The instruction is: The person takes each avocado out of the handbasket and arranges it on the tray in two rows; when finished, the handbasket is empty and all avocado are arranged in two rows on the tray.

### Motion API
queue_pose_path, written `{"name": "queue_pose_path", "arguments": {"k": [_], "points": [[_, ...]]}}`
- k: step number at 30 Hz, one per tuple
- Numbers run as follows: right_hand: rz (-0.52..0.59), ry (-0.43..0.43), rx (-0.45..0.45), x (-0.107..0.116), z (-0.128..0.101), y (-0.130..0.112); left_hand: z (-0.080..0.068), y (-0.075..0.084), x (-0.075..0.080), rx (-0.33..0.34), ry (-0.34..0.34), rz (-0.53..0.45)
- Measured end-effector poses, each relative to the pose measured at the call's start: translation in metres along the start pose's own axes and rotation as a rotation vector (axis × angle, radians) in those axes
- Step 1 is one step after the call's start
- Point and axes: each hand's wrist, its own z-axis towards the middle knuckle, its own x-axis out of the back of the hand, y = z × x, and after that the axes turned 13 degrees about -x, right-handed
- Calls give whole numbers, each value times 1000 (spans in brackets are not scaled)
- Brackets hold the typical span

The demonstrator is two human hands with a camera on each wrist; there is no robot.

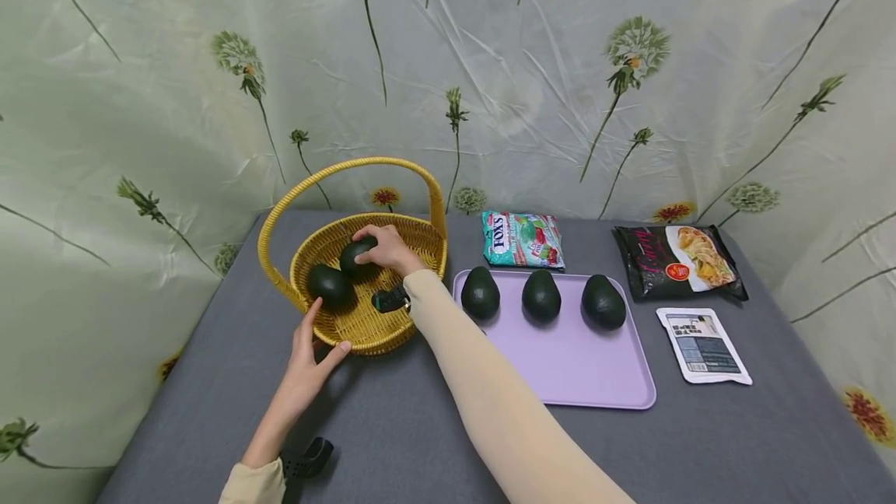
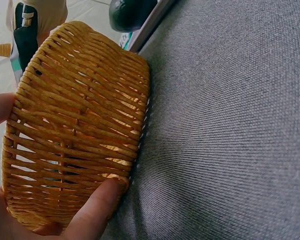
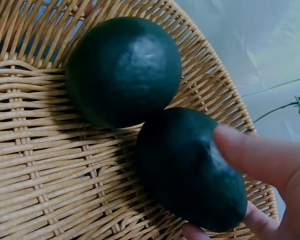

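Observation:
My right hand [image 1: 387, 248] reaches into a yellow wicker basket [image 1: 381, 343] and grips a dark green avocado [image 3: 190, 167], thumb on one side and fingertips round the other. This avocado lies against a second avocado [image 3: 127, 72] inside the basket, on its left in the head view. My left hand [image 1: 306, 362] holds the basket at its near left rim; in the left wrist view a finger [image 2: 96, 210] lies against the woven outer wall. Three more avocados, a left one [image 1: 480, 294], a middle one [image 1: 541, 297] and a right one [image 1: 603, 302], lie in a row on a lilac tray [image 1: 581, 372].
The basket's tall handle [image 1: 350, 164] arches over its far side. Behind the tray lies a teal Fox's candy bag [image 1: 523, 239]. To the right are a black food packet [image 1: 679, 261] and a white flat packet [image 1: 704, 344]. A floral curtain [image 1: 518, 99] hangs behind the grey table [image 1: 420, 449].

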Motion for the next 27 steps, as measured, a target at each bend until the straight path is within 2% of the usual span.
{"name": "queue_pose_path", "arguments": {"k": [5, 6, 11, 20, 22, 27], "points": [[-7, 14, -70, 0, 5, 4, 0, 0, -1, -2, 0, -1], [-7, 15, -51, -1, 13, 9, 0, 0, -1, -2, 2, -1], [-54, -19, 10, 3, 16, 12, 0, 0, -1, 4, 7, -2], [-99, -65, 135, 18, -3, 1, 0, 1, -1, -10, 4, -12], [-87, -77, 145, 23, -4, 0, 0, 1, -1, -12, 4, -13], [21, -150, 159, 38, -13, 3, -1, 2, -1, 5, 4, -3]]}}
